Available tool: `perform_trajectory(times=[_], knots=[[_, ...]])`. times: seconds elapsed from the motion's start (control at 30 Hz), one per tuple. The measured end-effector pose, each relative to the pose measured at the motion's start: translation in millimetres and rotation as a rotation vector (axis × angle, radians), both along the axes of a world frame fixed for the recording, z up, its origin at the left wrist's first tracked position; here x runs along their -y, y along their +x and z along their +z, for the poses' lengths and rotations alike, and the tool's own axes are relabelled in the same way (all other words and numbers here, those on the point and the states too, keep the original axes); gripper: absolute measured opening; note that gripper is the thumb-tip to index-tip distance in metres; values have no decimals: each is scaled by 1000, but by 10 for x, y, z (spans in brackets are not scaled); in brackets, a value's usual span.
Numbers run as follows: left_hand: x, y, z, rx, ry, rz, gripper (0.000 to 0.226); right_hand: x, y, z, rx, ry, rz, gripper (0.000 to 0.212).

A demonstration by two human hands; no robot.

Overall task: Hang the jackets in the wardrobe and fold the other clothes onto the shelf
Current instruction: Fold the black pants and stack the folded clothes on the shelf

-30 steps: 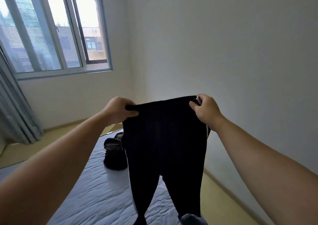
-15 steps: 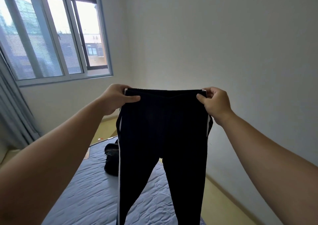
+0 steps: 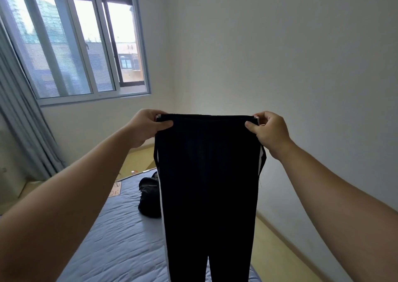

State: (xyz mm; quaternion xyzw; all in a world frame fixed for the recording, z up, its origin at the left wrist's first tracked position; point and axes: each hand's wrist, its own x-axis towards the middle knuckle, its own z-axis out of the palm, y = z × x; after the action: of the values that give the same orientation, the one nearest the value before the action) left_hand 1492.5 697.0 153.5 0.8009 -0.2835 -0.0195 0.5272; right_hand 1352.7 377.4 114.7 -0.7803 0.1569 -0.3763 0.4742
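— White walls (image 3: 280, 55) meet in the corner ahead of us, with a wide window (image 3: 75, 44) on the left and a grey curtain (image 3: 19, 120) beside it. What do we have up front?

— We hold a pair of black trousers (image 3: 209, 174) by the waistband (image 3: 206, 117), stretched flat between both arms, over the blue quilted mattress (image 3: 120, 238).

— How do our hands sit on it?

— Our left hand (image 3: 146, 126) pinches the left corner of the waistband, thumb laid across the front, fingers curled behind. Our right hand (image 3: 270, 130) does likewise at the right corner, thumb in front and fingers folded over the top edge.

— And the legs?

— They hang straight down, side by side, and run out of the bottom of our view. A white stripe (image 3: 163, 217) follows the left outer seam, and a shorter piece of white shows at the right hip.

— Anything else on the mattress?

— A dark bundle (image 3: 148, 197) lies near its far end, partly hidden behind the trousers. We cannot tell whether it is a bag or a garment.
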Motion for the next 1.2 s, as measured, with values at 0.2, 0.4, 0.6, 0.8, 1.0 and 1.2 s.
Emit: perform_trajectory(times=[0.2, 0.4, 0.6, 0.8, 1.0, 1.2], knots=[[-113, -28, -253, -8, 103, 97, 16, -73, 16, -115, -42, 8, 41, 17], [-169, -43, -290, -146, -59, 65, 18, -109, 32, -169, -72, 56, 101, 15], [-223, -153, -222, -307, -230, -59, 27, -118, 49, -125, -49, 262, 154, 15], [-274, -178, -208, -333, -202, -98, 29, -227, 55, -134, -66, 278, 148, 10], [-226, -155, -218, -271, -173, -104, 20, -340, 48, -35, -371, -172, 261, 27], [-214, -262, -7, -268, 21, -588, 16, -430, 101, 87, -559, -862, 8, 32]])
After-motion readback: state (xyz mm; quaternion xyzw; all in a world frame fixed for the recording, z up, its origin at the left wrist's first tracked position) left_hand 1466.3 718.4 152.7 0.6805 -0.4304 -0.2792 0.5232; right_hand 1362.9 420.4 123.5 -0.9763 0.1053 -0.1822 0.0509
